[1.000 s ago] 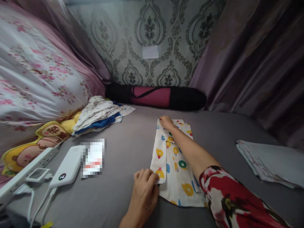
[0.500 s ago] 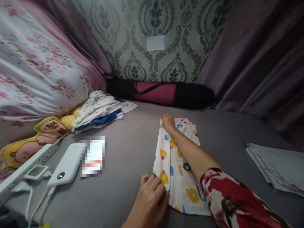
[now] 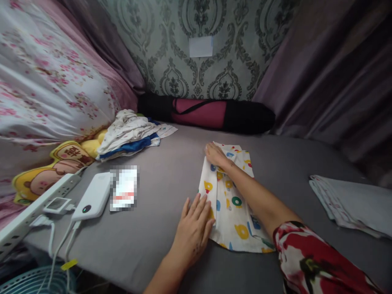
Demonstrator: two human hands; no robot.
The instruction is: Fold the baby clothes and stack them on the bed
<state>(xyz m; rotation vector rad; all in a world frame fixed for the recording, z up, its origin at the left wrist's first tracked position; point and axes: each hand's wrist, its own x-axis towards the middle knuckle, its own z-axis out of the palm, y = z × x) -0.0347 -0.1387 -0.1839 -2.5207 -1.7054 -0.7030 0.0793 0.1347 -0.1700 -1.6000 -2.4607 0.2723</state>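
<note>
A white shirt point(image 3: 228, 212) with yellow, blue, green and red prints lies on the grey sheet, its left side folded inward in a long strip. My left hand point(image 3: 194, 228) rests flat on the lower part of that folded edge, fingers stretched out. At the far left corner of the shirt, my right hand point(image 3: 215, 156) is closed with its fingers curled on the cloth; the fingertips are partly hidden. My right forearm, in a red floral sleeve, crosses over the right side of the shirt.
Folded pale cloths point(image 3: 352, 202) lie at the right. At the left are a crumpled clothes pile point(image 3: 131, 132), a yellow plush point(image 3: 45, 179), a power strip point(image 3: 39, 212) and a white power bank point(image 3: 93, 198) with cables. A black and maroon bag point(image 3: 202, 114) lies along the wall.
My left hand has opened from a curled grip and now lies flat, slightly higher on the folded edge. My right hand stays at the far corner, fingers more curled. The view has tilted down.
</note>
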